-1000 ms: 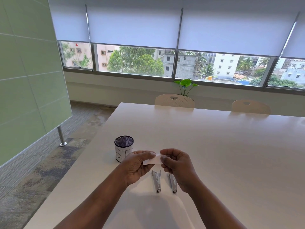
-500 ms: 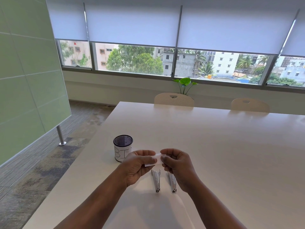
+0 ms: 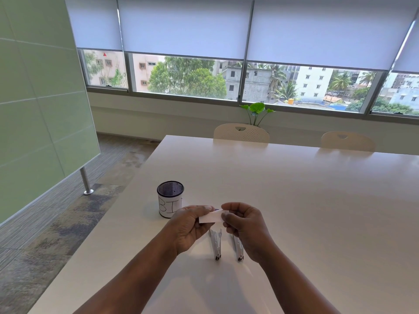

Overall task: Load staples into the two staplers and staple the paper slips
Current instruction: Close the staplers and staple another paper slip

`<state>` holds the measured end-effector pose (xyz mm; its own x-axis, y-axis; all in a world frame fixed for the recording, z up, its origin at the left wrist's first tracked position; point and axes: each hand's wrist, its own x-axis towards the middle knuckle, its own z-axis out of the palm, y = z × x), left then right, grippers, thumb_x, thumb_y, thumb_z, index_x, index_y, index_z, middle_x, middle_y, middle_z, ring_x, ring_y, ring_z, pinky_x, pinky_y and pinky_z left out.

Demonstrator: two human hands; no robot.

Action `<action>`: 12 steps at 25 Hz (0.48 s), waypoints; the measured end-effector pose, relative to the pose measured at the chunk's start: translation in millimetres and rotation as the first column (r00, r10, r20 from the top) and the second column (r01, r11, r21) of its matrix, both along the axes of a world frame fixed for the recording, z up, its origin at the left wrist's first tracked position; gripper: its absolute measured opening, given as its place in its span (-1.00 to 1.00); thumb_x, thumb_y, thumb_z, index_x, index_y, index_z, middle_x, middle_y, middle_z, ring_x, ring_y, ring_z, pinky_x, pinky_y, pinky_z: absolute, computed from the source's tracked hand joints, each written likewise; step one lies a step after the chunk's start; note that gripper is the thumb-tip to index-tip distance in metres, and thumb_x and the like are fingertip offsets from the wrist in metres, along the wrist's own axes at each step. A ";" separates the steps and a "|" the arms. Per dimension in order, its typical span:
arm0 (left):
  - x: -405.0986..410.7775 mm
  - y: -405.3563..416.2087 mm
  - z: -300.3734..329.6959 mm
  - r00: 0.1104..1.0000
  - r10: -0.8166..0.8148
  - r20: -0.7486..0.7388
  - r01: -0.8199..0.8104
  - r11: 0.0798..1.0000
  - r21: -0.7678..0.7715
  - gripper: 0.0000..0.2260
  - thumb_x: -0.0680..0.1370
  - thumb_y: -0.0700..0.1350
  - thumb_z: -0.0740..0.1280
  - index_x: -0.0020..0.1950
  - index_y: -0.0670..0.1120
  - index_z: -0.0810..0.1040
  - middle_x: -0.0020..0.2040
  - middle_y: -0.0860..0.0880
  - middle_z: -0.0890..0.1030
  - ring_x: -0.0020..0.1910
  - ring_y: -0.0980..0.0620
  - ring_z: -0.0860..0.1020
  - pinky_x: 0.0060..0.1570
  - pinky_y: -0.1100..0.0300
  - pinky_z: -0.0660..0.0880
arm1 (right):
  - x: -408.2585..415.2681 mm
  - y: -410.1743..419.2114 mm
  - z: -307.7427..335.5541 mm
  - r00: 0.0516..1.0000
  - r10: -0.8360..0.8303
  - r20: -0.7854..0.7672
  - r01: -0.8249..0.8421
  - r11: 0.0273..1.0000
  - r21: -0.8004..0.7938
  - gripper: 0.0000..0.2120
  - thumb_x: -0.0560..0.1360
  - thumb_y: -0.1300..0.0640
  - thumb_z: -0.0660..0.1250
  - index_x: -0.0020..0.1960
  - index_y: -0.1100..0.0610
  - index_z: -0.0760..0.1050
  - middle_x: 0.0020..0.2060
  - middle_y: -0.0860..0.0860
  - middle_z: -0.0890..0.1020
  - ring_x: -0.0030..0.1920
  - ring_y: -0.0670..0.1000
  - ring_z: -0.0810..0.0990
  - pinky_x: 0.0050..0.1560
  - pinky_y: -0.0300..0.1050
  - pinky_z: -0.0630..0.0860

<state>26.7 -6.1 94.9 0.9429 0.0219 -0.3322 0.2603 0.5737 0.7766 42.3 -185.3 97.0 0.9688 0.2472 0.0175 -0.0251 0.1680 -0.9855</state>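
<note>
Two small silver staplers lie side by side on the white table (image 3: 294,200), the left stapler (image 3: 216,244) and the right stapler (image 3: 238,248), both pointing away from me. Just above them I hold a small white paper slip (image 3: 210,217) between both hands. My left hand (image 3: 190,225) pinches its left end and my right hand (image 3: 246,225) pinches its right end. A dark bit shows behind the slip's top edge; I cannot tell what it is. My right hand partly hides the right stapler.
A black mesh cup (image 3: 170,198) with a white label stands on the table left of my hands. Two pale chairs (image 3: 241,132) stand at the far edge. The table's left edge drops to the carpeted floor.
Both hands keep hold of the slip in about the same place. The fingers shifted slightly on it. The staplers have not moved.
</note>
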 end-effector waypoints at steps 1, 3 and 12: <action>-0.5 1.1 0.9 1.000 -0.006 0.010 0.006 1.000 -0.008 -0.95 0.48 -0.39 0.43 -0.12 -0.32 0.69 -0.19 -0.26 0.72 -0.26 -0.08 0.72 -0.33 0.17 0.66 | 0.2 -0.1 -0.3 1.000 -0.005 -0.006 0.005 1.000 0.012 -0.85 0.51 0.39 0.41 0.07 0.28 0.62 -0.28 0.13 0.66 -0.35 -0.01 0.58 -0.35 -0.21 0.51; -2.9 4.5 2.3 0.998 -0.048 0.037 0.048 0.999 0.004 -0.81 0.37 -0.42 0.46 -0.03 -0.32 0.67 -0.14 -0.27 0.71 -0.22 -0.10 0.73 -0.27 0.17 0.67 | 0.9 -0.7 -0.5 1.000 -0.017 -0.015 0.017 1.000 0.022 -0.85 0.51 0.38 0.41 0.07 0.28 0.63 -0.29 0.12 0.67 -0.34 -0.01 0.59 -0.33 -0.20 0.53; -9.5 23.6 4.0 0.979 -0.159 0.125 0.163 0.986 -0.021 -0.67 0.32 -0.51 0.39 0.00 -0.26 0.74 0.06 -0.36 0.69 -0.03 -0.24 0.72 -0.16 0.11 0.68 | 7.0 1.6 -2.3 0.995 0.000 -0.103 0.009 0.996 0.093 -0.85 0.52 0.41 0.37 0.05 0.30 0.65 -0.30 0.13 0.65 -0.35 0.01 0.58 -0.29 -0.18 0.54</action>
<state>17.2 17.5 98.9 0.9667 -0.1423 -0.2125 0.2557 0.5565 0.7905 49.3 -183.7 94.7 0.9678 0.2446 -0.0593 -0.1242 0.2590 -0.9579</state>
